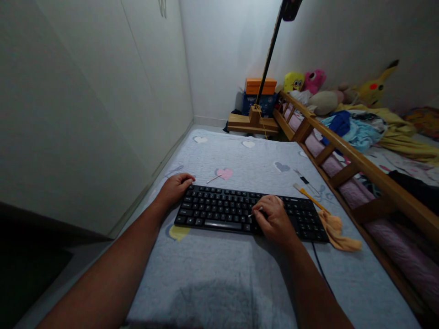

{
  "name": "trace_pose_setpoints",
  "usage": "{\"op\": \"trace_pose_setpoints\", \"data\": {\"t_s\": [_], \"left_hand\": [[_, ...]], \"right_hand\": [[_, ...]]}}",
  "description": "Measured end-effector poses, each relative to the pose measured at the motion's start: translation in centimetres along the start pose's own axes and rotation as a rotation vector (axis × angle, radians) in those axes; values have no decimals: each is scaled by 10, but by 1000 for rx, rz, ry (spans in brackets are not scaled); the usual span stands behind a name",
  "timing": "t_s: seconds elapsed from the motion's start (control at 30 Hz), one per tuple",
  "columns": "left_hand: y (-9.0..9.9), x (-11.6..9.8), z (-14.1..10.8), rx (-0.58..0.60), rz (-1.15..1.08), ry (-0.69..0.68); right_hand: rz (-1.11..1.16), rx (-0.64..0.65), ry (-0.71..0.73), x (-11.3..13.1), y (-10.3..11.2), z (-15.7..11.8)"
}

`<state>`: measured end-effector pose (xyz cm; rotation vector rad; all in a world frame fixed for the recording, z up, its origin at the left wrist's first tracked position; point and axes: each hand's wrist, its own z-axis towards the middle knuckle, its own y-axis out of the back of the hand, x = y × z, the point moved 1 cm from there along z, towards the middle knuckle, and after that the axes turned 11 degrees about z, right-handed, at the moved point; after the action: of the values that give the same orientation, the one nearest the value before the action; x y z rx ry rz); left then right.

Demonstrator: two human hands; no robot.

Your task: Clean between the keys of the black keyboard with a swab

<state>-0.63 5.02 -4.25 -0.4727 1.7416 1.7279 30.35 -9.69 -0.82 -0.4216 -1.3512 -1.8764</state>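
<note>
A black keyboard (219, 208) lies flat on a pale blue quilted cover. At its upper left corner, my left hand (176, 185) is closed on the edge, thumb against the side. Over the keys right of the space bar, my right hand (272, 217) pinches a cotton swab (255, 212), its tip down near the keys. The palm covers part of the keyboard. Another cotton swab (214, 178) rests on the cover just beyond the top row. Right of the keyboard lie a brush (310, 197) with a yellow handle and a crumpled orange cloth (338, 230).
Tweezers-like metal tool (306, 181) lies beyond the brush. The keyboard's cable (320, 265) runs toward me. A wooden bed rail (343, 151) borders the right side, with plush toys and bedding behind it. White cabinet doors (137, 91) stand left; a wooden stand (254, 121) is at the back.
</note>
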Motion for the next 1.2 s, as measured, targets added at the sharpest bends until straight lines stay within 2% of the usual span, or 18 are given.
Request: {"op": "trace_pose_setpoints", "data": {"t_s": [0.5,0.83,1.2], "left_hand": [[0,0,0,6,13,-13],[1,-2,0,-4,8,-11],[0,1,0,-9,17,-7]], "right_hand": [[-23,-63,-1,-10,-2,-1],[-43,-24,-2,-10,7,-3],[-21,-104,-57,-16,9,-11]]}}
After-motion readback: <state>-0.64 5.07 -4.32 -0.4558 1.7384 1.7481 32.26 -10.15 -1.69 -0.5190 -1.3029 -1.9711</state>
